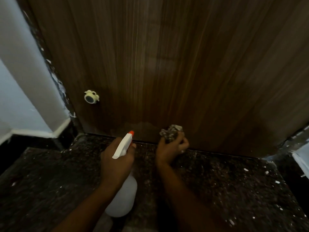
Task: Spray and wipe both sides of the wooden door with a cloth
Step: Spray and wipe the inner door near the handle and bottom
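Observation:
The dark brown wooden door [175, 67] fills the upper view and stands shut, its bottom edge meeting the floor. A pale worn patch marks its lower middle. My left hand [115, 161] grips the neck of a white spray bottle [122, 198], whose orange nozzle points at the foot of the door. My right hand [170, 148] holds a crumpled grey patterned cloth [171, 132] close against the bottom of the door, just right of the nozzle.
A white round door stopper [91, 97] sticks out of the door at lower left. A pale blue wall [20, 91] with white skirting stands at the left. The dark speckled stone floor [234, 190] carries white paint flecks. A white frame edge [301, 158] shows at right.

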Demonstrator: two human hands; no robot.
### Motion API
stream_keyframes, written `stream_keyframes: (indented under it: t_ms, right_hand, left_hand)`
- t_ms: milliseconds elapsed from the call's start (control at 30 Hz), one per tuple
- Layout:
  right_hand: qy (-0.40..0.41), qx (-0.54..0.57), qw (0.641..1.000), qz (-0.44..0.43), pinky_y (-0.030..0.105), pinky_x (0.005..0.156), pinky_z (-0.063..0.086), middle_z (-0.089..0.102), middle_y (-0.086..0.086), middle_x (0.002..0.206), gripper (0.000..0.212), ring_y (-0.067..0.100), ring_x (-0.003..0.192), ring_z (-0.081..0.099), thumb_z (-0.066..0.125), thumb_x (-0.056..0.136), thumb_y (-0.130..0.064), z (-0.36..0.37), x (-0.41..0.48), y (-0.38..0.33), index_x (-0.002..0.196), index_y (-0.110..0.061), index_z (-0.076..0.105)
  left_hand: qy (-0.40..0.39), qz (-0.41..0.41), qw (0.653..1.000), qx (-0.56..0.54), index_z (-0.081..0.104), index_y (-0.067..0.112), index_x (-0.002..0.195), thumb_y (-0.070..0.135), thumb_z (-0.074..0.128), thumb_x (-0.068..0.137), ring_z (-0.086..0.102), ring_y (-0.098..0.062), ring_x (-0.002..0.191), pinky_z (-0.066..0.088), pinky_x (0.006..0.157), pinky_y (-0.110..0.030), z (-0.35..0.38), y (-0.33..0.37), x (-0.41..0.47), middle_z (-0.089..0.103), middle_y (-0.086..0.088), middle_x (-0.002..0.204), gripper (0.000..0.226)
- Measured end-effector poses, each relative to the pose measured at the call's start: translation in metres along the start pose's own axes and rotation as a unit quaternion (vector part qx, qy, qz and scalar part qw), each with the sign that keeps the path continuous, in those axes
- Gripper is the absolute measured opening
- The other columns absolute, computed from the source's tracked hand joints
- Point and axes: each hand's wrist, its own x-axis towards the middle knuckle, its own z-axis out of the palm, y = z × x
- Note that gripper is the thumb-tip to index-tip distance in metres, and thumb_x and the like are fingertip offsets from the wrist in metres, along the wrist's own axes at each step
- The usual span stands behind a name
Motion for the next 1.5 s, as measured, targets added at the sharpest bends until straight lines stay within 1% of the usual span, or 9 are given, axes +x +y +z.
stream_keyframes:
  t_ms: [133,267,400,567,867,1100,1200,1333,1500]
  right_hand:
    - [-0.107,-0.037,0.987,-0.112,0.027,0.105,0.034,0.037,0.014,0.139,0.065,0.029,0.125,0.037,0.077,0.07,0.005,0.025,-0.039,-0.006,0.129,-0.015,0.059]
    - [-0.268,-0.187,0.893,-0.309,0.034,0.1,0.047,0.039,0.009,0.14,0.062,0.027,0.129,0.034,0.063,0.08,0.004,-0.004,-0.018,0.007,0.133,-0.027,0.058]
    - [-0.23,-0.33,0.812,-0.424,0.043,0.07,0.059,0.056,0.014,0.126,0.054,0.041,0.118,0.05,0.084,0.068,-0.004,-0.061,0.047,0.029,0.116,-0.021,0.069]
    - [-0.254,-0.42,0.722,-0.488,0.044,0.062,0.057,0.054,0.014,0.121,0.042,0.043,0.111,0.05,0.08,0.068,-0.021,-0.094,0.082,0.034,0.108,-0.013,0.072]
    - [-0.294,-0.397,0.488,-0.719,0.042,0.094,0.044,0.063,0.01,0.128,0.039,0.033,0.121,0.057,0.05,0.084,-0.02,0.072,-0.025,-0.066,0.114,-0.011,0.072]
    - [-0.271,-0.491,0.305,-0.769,0.054,0.123,0.001,0.047,0.012,0.151,0.05,0.032,0.144,0.034,0.038,0.086,-0.021,0.006,0.035,-0.017,0.127,-0.012,0.066]
    - [-0.268,-0.549,0.295,-0.735,0.057,0.121,-0.005,0.025,0.01,0.162,0.057,0.032,0.151,0.019,0.033,0.086,-0.018,-0.043,0.069,0.006,0.137,-0.01,0.058]
    - [-0.264,-0.547,0.331,-0.722,0.057,0.111,-0.026,-0.031,0.005,0.16,0.063,0.028,0.147,-0.027,0.032,0.099,-0.021,-0.023,0.057,-0.008,0.157,-0.02,0.008]
    - [-0.277,-0.496,0.376,-0.732,0.057,0.116,-0.019,-0.035,0.006,0.156,0.063,0.026,0.147,-0.028,0.03,0.1,-0.024,0.064,-0.027,-0.05,0.158,-0.021,0.005]
  left_hand:
    - [0.016,-0.006,1.0,-0.007,0.056,0.052,0.085,0.011,0.07,0.083,0.056,0.023,0.074,0.039,0.07,-0.012,-0.017,0.0,0.004,0.061,0.038,0.07,0.043]
    - [0.027,-0.001,1.0,0.006,0.063,0.042,0.085,0.012,0.07,0.083,0.058,0.016,0.074,0.04,0.067,-0.009,-0.028,-0.007,0.009,0.063,0.028,0.071,0.031]
    - [0.033,-0.001,0.999,0.004,0.064,0.034,0.097,0.011,0.069,0.084,0.056,0.019,0.074,0.039,0.064,0.0,-0.026,-0.007,0.014,0.059,0.025,0.079,0.028]
    - [0.039,-0.02,0.999,-0.003,0.063,0.032,0.093,0.009,0.07,0.083,0.055,0.01,0.075,0.039,0.067,-0.006,-0.029,-0.008,0.016,0.056,0.025,0.08,0.025]
    - [0.088,-0.034,0.994,0.049,0.068,0.026,0.088,0.014,0.07,0.082,0.055,0.009,0.066,0.038,0.059,-0.001,-0.074,-0.024,0.025,0.056,0.017,0.072,0.013]
    - [0.132,-0.033,0.988,0.078,0.069,0.011,0.107,0.014,0.068,0.084,0.051,-0.001,0.079,0.036,0.064,-0.008,-0.092,-0.034,0.043,0.055,0.015,0.086,0.023]
    - [0.141,-0.046,0.987,0.069,0.067,0.012,0.109,0.018,0.068,0.084,0.054,-0.008,0.09,0.04,0.079,-0.023,-0.092,-0.036,0.045,0.063,0.003,0.098,0.026]
    - [0.151,-0.053,0.986,0.054,0.066,0.012,0.109,0.019,0.068,0.084,0.058,-0.013,0.089,0.045,0.079,-0.024,-0.092,-0.036,0.046,0.065,0.001,0.095,0.026]
    - [0.179,-0.066,0.981,0.045,0.068,0.015,0.105,0.016,0.069,0.084,0.06,-0.014,0.086,0.044,0.075,-0.024,-0.108,-0.038,0.047,0.062,0.007,0.089,0.022]
